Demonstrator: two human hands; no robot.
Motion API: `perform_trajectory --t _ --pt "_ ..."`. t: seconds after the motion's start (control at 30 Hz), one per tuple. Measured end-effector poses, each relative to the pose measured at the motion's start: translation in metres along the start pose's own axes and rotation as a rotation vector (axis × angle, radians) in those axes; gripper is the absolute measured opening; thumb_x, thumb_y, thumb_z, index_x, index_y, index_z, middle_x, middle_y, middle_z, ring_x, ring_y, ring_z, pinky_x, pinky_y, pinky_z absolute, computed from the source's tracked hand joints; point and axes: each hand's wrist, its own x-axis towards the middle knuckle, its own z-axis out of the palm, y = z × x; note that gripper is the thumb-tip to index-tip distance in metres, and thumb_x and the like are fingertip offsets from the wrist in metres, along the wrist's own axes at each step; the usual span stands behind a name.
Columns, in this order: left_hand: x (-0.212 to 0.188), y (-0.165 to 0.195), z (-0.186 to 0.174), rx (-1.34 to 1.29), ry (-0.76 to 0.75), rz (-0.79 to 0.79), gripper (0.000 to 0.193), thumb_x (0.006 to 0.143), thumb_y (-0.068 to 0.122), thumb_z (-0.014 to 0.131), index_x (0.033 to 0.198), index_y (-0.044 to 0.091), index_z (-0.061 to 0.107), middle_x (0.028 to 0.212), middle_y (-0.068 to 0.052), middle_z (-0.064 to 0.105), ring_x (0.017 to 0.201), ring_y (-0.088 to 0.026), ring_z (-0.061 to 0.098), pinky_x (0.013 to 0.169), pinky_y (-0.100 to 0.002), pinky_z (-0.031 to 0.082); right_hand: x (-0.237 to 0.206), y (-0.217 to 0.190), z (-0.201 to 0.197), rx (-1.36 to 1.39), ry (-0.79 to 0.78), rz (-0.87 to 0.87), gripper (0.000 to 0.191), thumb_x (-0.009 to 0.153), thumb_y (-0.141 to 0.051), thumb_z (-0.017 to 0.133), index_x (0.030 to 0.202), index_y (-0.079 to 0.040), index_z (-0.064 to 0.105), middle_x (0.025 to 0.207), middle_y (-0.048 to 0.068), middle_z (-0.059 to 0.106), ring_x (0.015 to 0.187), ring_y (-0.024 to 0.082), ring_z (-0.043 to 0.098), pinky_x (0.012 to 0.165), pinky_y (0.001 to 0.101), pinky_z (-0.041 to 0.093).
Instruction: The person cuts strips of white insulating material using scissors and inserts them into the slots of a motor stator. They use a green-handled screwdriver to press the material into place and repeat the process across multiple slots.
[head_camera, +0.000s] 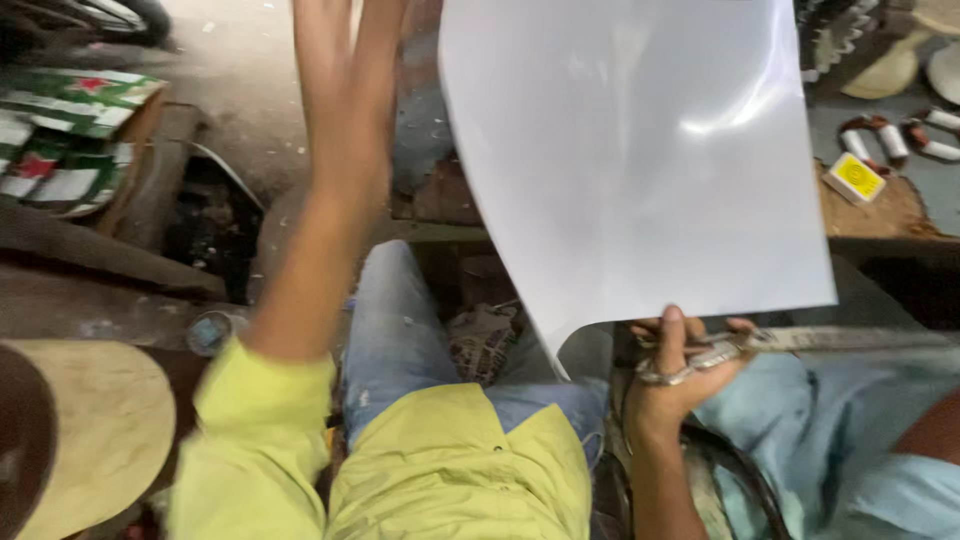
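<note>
A large glossy white sheet (640, 160) fills the upper middle of the view and curls at its lower left corner. My right hand (675, 375) is shut on a pair of metal scissors (760, 343), thumb up against the sheet's bottom edge. The blades point right, just under that edge. My left hand (345, 70) is raised and blurred, with fingers straight and apart, just left of the sheet and holding nothing. I cannot tell whether it touches the sheet. My yellow sleeve and blue jeans show below.
A person in light blue cloth (860, 440) sits close at the lower right. A printed green and white carton (70, 120) lies upper left, and a round wooden disc (100, 430) lower left. A small yellow box (856, 178) and wire coils (890, 140) rest on the wooden bench at right.
</note>
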Motion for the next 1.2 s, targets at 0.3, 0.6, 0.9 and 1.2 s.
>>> perform_trajectory --t 0.3,0.6,0.9,1.2 --pt "-0.186 -0.005 -0.04 0.239 -0.281 -0.281 0.084 0.09 0.02 0.074 0.156 0.002 0.025 0.135 -0.022 0.063 0.107 -0.027 0.074 0.082 -0.034 0.062 0.002 0.027 -0.028 -0.233 -0.044 -0.283 0.053 0.112 0.006 0.074 0.133 -0.015 0.03 0.095 0.003 0.052 0.084 0.012 0.056 0.078 0.0255 0.051" --pt "-0.222 -0.026 -0.014 0.325 -0.247 -0.15 0.035 0.101 0.015 0.066 0.131 -0.001 0.058 0.114 -0.018 0.078 0.103 -0.019 0.078 0.083 -0.034 0.059 0.013 0.003 -0.055 -0.408 -0.013 -0.534 0.05 0.111 0.006 0.074 0.13 -0.009 0.03 0.102 0.015 0.06 0.087 0.017 0.062 0.079 0.0276 0.051" --pt "-0.157 -0.049 0.055 -0.242 -0.413 -0.465 0.052 0.1 0.017 0.059 0.146 0.004 0.04 0.108 -0.015 0.074 0.084 -0.017 0.075 0.06 -0.032 0.064 0.084 -0.034 -0.072 -0.421 0.019 -0.707 0.056 0.113 0.004 0.068 0.141 -0.005 0.02 0.128 0.013 0.045 0.099 0.017 0.061 0.091 0.027 0.057" --pt "-0.187 -0.098 0.058 -0.444 -0.436 -0.619 0.04 0.101 0.017 0.063 0.133 -0.006 0.058 0.114 -0.016 0.072 0.087 -0.023 0.075 0.071 -0.033 0.062 0.092 -0.047 -0.081 -0.762 0.005 -0.8 0.043 0.114 0.008 0.061 0.135 -0.005 0.025 0.116 0.016 0.052 0.091 0.021 0.066 0.082 0.0293 0.062"
